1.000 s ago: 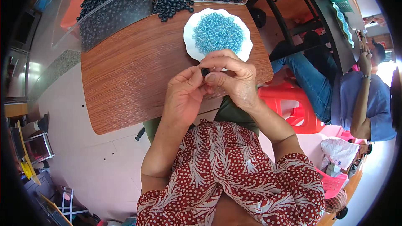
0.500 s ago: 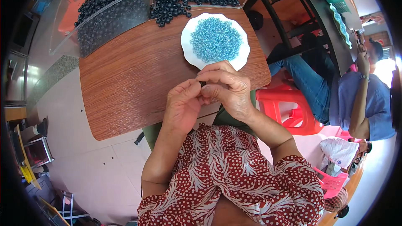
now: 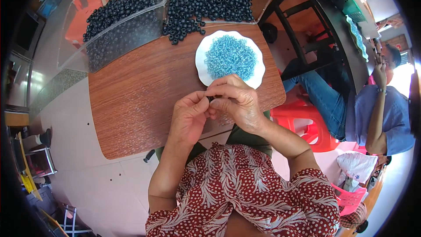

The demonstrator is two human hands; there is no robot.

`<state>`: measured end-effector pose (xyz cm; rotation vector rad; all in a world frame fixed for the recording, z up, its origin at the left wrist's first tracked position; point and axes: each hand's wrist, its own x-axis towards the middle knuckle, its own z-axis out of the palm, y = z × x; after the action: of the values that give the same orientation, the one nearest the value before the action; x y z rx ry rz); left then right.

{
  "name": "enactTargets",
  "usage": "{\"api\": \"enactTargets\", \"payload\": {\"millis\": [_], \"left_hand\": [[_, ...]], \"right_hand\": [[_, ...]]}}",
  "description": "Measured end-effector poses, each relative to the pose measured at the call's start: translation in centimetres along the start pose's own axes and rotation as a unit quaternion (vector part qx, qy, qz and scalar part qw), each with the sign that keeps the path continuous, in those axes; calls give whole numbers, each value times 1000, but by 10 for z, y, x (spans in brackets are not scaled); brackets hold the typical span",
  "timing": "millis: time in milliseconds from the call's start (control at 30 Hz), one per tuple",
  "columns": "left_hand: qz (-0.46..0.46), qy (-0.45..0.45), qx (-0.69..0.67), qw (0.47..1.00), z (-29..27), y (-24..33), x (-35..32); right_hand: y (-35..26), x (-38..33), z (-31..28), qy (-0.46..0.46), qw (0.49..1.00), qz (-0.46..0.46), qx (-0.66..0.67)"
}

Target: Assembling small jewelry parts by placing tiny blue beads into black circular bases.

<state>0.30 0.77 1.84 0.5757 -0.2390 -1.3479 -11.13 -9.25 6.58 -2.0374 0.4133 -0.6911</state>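
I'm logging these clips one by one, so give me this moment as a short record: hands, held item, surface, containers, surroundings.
Left hand: left hand, fingertips pinched on the held item
Right hand: right hand, pinching it from the other side
Held item: small black piece, mostly hidden by fingers
Surface: brown wood-grain table
Plate: white scalloped plate bearing tiny translucent blue beads
Bin: clear plastic bin, far left, holding round black beads; more heaped beside it
Surroundings: red plastic stool; person in blue shirt, right
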Motion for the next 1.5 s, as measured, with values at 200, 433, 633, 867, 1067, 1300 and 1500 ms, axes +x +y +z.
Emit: {"api": "enactTargets", "payload": {"millis": [200, 433, 633, 867, 1067, 1300, 1500], "left_hand": [[18, -8, -37, 999, -9, 10, 16], [44, -35, -60, 997, -20, 6, 20], [34, -32, -78, 996, -22, 3, 25], [37, -25, -57, 997, -20, 6, 24], [40, -21, -63, 997, -21, 5, 25], [42, -19, -76, 996, -22, 5, 25], [35, -14, -96, 995, -23, 5, 25]], "right_hand": [[13, 45, -32, 56, 997, -5, -54], [82, 94, -92, 114, 985, 121, -42], [128, 116, -115, 153, 955, 153, -201], [115, 145, -92, 112, 957, 73, -259], [115, 184, -74, 101, 950, 48, -293], [122, 237, -44, 108, 932, -86, -336], [128, 275, -57, 153, 883, -95, -433]]}}
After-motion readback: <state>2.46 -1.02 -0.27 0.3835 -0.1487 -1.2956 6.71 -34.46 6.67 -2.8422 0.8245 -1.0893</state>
